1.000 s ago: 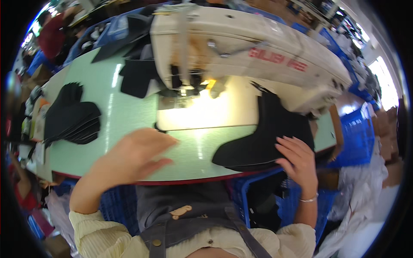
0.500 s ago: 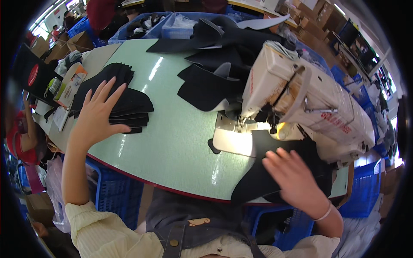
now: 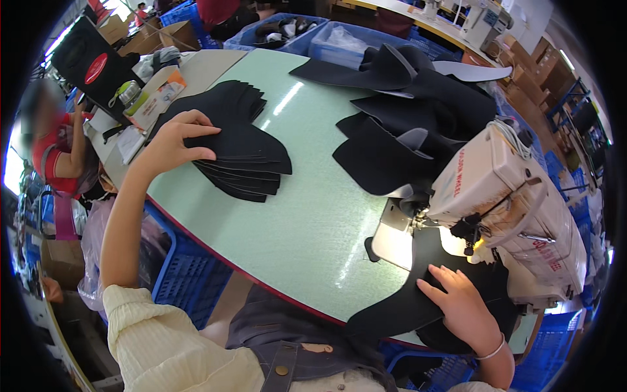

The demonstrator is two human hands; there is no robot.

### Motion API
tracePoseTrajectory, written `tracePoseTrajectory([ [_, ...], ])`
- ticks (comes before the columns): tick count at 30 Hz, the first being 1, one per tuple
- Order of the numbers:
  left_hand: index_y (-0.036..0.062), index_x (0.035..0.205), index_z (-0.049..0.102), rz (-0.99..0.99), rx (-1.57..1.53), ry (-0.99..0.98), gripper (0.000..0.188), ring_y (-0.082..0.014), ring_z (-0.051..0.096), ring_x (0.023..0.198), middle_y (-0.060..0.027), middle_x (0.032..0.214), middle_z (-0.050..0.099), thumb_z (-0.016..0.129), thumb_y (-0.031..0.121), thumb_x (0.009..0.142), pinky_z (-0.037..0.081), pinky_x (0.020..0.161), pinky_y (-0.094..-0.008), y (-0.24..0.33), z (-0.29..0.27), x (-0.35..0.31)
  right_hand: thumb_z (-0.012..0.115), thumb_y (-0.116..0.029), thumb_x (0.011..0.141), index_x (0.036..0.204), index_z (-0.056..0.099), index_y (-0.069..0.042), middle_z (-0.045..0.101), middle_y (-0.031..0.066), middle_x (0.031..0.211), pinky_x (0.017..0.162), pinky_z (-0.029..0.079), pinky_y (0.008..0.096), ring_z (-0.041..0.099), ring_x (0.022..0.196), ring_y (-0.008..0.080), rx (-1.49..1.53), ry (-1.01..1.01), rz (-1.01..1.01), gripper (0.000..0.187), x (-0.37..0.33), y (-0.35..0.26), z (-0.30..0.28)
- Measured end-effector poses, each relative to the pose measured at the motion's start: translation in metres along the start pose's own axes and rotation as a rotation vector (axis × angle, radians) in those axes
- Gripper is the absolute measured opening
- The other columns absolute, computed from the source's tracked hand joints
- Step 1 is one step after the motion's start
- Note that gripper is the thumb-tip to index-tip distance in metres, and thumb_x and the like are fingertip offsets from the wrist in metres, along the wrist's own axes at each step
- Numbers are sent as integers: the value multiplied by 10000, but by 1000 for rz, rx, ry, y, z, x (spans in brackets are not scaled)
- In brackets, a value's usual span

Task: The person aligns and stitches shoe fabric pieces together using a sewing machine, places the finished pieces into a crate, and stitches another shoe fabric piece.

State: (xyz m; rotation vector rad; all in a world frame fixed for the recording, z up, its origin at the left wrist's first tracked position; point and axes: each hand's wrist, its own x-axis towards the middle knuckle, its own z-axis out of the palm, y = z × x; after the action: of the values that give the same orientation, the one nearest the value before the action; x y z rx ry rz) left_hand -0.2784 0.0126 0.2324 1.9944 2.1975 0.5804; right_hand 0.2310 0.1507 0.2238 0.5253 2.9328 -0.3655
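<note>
My left hand [image 3: 179, 140] is over a fanned stack of black fabric pieces [image 3: 238, 140] on the left of the table. Its fingers bend, with a gap between them and the thumb; no piece is seen lifted. My right hand [image 3: 460, 304] rests fairly flat, fingers stretched, on a black fabric piece [image 3: 392, 304] in front of the sewing machine [image 3: 499, 189]. That piece reaches up to the lit metal plate [image 3: 393, 238] by the needle and hangs over the table's near edge. Another dark piece [image 3: 450, 336] shows beneath it.
A heap of black fabric pieces [image 3: 418, 98] with grey undersides lies behind the machine on the green table [image 3: 300, 228]. Blue crates [image 3: 189, 281] stand below and beyond it. A bottle [image 3: 130, 95] and box sit at far left, near a person in red [image 3: 55, 147].
The view has swung left. My left hand has bent its fingers over the stack. My right hand has come down onto the fabric by the machine.
</note>
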Motion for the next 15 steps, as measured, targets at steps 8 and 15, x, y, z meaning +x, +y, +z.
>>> tracePoseTrajectory([
  [8,76,1229,615,262,383,226,469,-269,575,988,-123,1069,597,663,87,763,465,877,-335,-17,27,-9,697,-2,591,1089,604,-30,529,122,871,830,444,433,567,903,310,-111,1,23,507,21,11,1],
  [15,67,1360,477,-111,54,248,655,-334,487,1205,-149,1350,484,552,-70,724,371,1024,-370,-21,18,15,574,-27,703,1184,532,104,534,151,892,729,482,381,581,807,281,-237,153,52,500,27,12,31],
])
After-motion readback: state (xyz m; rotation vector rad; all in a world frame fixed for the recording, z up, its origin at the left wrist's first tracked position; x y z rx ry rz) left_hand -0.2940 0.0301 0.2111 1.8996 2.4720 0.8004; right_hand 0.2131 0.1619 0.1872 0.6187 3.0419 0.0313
